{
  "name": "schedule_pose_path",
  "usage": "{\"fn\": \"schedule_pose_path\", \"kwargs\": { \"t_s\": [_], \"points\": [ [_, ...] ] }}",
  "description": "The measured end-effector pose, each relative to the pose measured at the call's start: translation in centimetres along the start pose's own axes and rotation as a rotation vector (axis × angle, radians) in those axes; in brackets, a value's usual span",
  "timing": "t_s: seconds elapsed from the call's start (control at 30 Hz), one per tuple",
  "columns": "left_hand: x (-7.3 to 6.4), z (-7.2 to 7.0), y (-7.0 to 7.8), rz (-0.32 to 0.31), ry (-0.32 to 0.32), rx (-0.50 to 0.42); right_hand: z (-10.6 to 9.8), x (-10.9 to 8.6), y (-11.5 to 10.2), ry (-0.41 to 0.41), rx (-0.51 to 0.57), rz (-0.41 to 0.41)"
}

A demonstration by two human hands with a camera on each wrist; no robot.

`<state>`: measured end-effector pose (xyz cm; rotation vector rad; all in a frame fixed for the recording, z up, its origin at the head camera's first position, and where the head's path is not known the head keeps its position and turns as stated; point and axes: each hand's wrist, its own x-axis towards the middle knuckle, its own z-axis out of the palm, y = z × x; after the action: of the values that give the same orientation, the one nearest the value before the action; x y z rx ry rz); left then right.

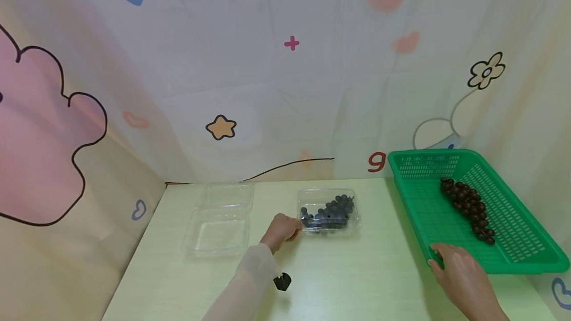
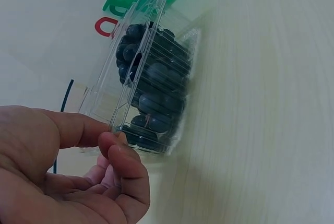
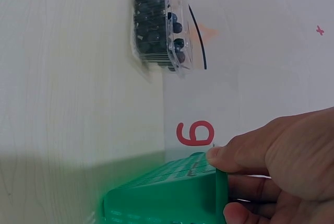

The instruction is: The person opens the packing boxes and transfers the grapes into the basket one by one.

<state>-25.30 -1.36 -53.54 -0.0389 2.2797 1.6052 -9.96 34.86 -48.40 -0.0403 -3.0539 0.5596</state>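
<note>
The left hand [image 1: 282, 231] has its thumb and forefinger drawn narrow, pinching the rim of a clear container [image 1: 315, 201] at its left end; the right hand [image 1: 461, 274] grips the green basket [image 1: 437, 227] by the rim at its near left corner, thumb to one side and fingers to the other; the container lies just right of the left fingertips, at the centre of the head frame, its long axis running left to right, so that the pinch meets a short end; the left hand is plainly the nearer, the right being well apart from it; blue-black grapes [image 1: 337, 207] fill the container, banked higher towards its right, the lid over them, though whether it is latched I cannot tell; the basket stretches up and away from the right fingers at the right of the frame, a bunch of dark red grapes [image 1: 467, 208] slanting from upper left to lower right inside it; a second clear container [image 1: 221, 234], opened out, lies left of the left hand.
</note>
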Motion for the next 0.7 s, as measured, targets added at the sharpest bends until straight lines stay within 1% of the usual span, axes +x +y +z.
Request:
{"fn": "schedule_pose_path", "kwargs": {
  "t_s": [0.17, 0.3, 0.53, 0.7],
  "points": [
    [-0.3, -0.2, -0.2, 0.0, -0.011, 0.022, 0.0, 0.0, 0.1, -0.005, -0.001, 0.003],
    [-0.8, -0.5, -0.5, 0.005, -0.012, 0.044, 0.0, 0.0, 0.0, -0.008, -0.001, 0.005],
    [-2.2, -0.8, -0.9, -0.008, -0.037, 0.028, 0.0, 0.0, -0.1, -0.018, 0.002, 0.005],
    [-2.9, -1.0, -1.0, 0.006, -0.048, 0.028, 0.0, 0.0, -0.1, -0.021, -0.001, 0.009]
  ]
}}
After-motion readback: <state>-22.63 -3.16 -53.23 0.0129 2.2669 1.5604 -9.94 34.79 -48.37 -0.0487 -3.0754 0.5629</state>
